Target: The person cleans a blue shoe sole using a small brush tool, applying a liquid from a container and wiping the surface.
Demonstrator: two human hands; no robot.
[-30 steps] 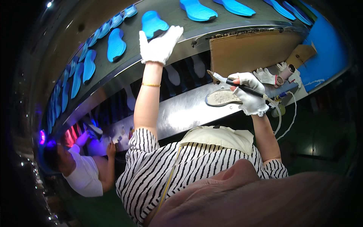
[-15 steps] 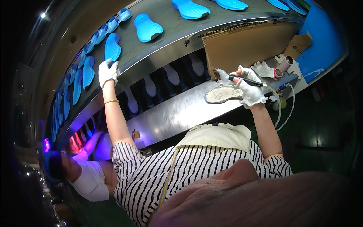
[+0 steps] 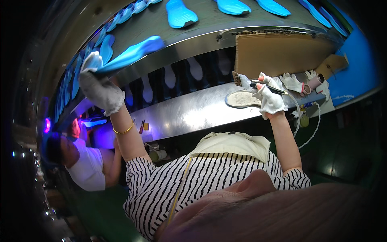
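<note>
A blue shoe sole (image 3: 135, 53) is tilted up above the conveyor's edge, and my left hand (image 3: 101, 90), in a white glove, is closed on its near end. The hand is a little smeared by motion. My right hand (image 3: 272, 97), gloved with bare fingertips, grips a black-handled brush (image 3: 245, 81) with a pale tube running from its back end. The brush's bristles point left, above a flat white sole-shaped pad (image 3: 240, 99) with a dark rim on the metal ledge (image 3: 177, 115).
More blue soles (image 3: 181, 14) lie along the dark conveyor belt (image 3: 157, 25). Pale soles (image 3: 169, 76) sit on a lower level. A cardboard sheet (image 3: 278, 54), spare gloves (image 3: 291, 82) and a thread cone (image 3: 316, 80) are at right. Another person (image 3: 86, 161) works at left.
My left hand has taken a blue sole off the belt and drawn it nearer, tilting it. The soles on the belt have shifted right. My right hand still holds the brush.
</note>
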